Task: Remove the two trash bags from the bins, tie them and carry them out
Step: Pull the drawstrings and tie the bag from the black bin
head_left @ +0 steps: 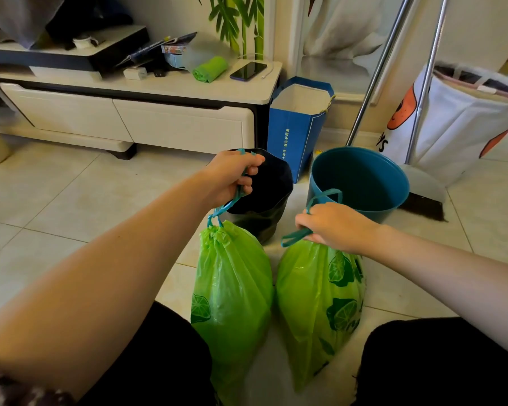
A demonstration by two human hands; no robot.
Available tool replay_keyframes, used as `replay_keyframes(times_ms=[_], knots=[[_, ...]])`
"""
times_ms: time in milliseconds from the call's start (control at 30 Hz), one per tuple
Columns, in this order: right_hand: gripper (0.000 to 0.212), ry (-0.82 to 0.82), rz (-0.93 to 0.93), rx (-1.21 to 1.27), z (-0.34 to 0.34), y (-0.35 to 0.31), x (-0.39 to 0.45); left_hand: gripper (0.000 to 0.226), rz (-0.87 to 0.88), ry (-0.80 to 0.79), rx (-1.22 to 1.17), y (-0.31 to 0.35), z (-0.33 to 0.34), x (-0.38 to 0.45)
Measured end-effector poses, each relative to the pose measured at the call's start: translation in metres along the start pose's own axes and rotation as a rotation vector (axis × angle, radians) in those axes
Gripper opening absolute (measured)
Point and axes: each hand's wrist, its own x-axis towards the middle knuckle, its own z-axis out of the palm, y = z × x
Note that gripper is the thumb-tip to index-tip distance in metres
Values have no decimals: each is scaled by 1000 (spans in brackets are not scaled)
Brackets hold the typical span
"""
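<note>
Below each hand (232,177), a hanging trash bag (232,288).

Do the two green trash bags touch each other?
Touching. In the head view the left bag and the right bag press side against side near their middles, with no floor visible between them there.

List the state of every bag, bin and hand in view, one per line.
left hand: grips the left bag's drawstring
right hand: grips the right bag's drawstring
left green bag: out of its bin, neck cinched
right green bag: out of its bin, closed at the top
black bin: unlined, no contents visible
blue bin: unlined, empty
blue paper bag: upright, open
</note>
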Motion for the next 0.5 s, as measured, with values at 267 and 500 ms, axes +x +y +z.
replay_keyframes(times_ms=[267,500], knots=[[49,-158,77,375,0,7,5,19,4,-11,4,-1,-2,2],[62,-23,228,657,-19,10,38,18,4,-55,-43,1,2,15]])
